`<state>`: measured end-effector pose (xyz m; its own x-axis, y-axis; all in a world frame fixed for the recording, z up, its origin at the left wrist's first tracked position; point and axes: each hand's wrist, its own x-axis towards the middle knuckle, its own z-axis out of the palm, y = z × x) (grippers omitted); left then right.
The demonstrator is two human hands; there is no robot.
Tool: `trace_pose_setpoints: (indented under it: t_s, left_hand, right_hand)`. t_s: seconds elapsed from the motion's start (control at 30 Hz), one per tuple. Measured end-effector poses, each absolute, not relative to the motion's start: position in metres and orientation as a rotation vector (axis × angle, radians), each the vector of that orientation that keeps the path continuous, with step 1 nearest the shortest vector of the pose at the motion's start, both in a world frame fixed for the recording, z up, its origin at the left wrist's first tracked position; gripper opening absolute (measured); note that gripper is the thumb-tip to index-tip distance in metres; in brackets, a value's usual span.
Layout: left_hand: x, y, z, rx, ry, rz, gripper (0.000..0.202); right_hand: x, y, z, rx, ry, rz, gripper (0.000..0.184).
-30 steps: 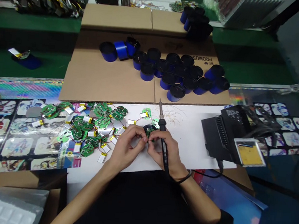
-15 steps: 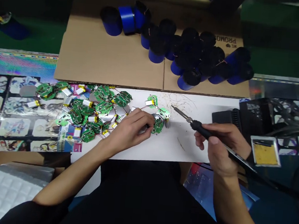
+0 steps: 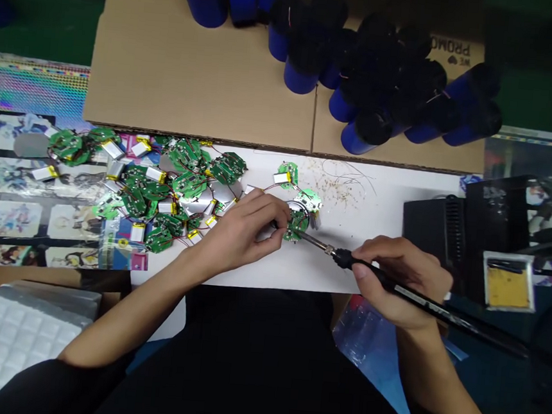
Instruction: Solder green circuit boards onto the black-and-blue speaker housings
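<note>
The left grip (image 3: pixel 240 229) pinches closed against a round green circuit board (image 3: pixel 296 225); the right grip (image 3: pixel 398 276) wraps a soldering iron (image 3: pixel 348 260).

Green workbench (image 3: pixel 36 18), cardboard sheet (image 3: pixel 195 77), foam pad (image 3: pixel 16 352)

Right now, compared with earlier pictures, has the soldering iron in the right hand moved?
Yes: the soldering iron has come left across the cardboard seam and nearer the person, its tip now at the round green circuit board.
</note>
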<state>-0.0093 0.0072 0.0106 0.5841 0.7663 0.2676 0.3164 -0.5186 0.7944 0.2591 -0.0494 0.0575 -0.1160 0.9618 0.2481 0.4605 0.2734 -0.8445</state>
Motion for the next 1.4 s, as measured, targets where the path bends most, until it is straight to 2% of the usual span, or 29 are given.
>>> trace_pose_setpoints:
  t_s: [0.7, 0.93, 1.0, 1.13, 1.2, 1.23, 1.33, 1.4]
  left_hand:
    - [-0.010, 0.007, 0.009, 2.097, 0.847, 0.825, 0.011]
    - [-0.010, 0.007, 0.008, 2.091, 0.844, 0.827, 0.011]
    - [-0.010, 0.008, 0.009, 2.089, 0.843, 0.821, 0.011]
    - [-0.010, 0.008, 0.011, 2.087, 0.847, 0.799, 0.011]
    - [-0.011, 0.009, 0.013, 2.093, 0.841, 0.788, 0.011]
    - [-0.011, 0.009, 0.014, 2.096, 0.837, 0.784, 0.010]
    - [-0.012, 0.009, 0.015, 2.102, 0.835, 0.777, 0.009]
    - [-0.012, 0.010, 0.016, 2.105, 0.841, 0.775, 0.008]
  right_hand:
    - [0.258, -0.048, 0.054, -1.187, -1.765, 0.822, 0.022]
    - [0.265, -0.050, 0.053, -1.180, -1.640, 0.664, 0.006]
    - [0.264, -0.054, 0.049, -1.266, -1.552, 0.619, 0.011]
    - [0.251, -0.061, 0.042, -1.264, -1.293, 0.704, 0.046]
    - [0.242, -0.065, 0.038, -1.223, -1.278, 0.782, 0.055]
    - [0.237, -0.067, 0.036, -1.225, -1.320, 0.787, 0.052]
    - [0.221, -0.068, 0.027, -1.279, -1.628, 0.642, 0.027]
    - [0.212, -0.066, 0.021, -1.303, -1.821, 0.475, 0.038]
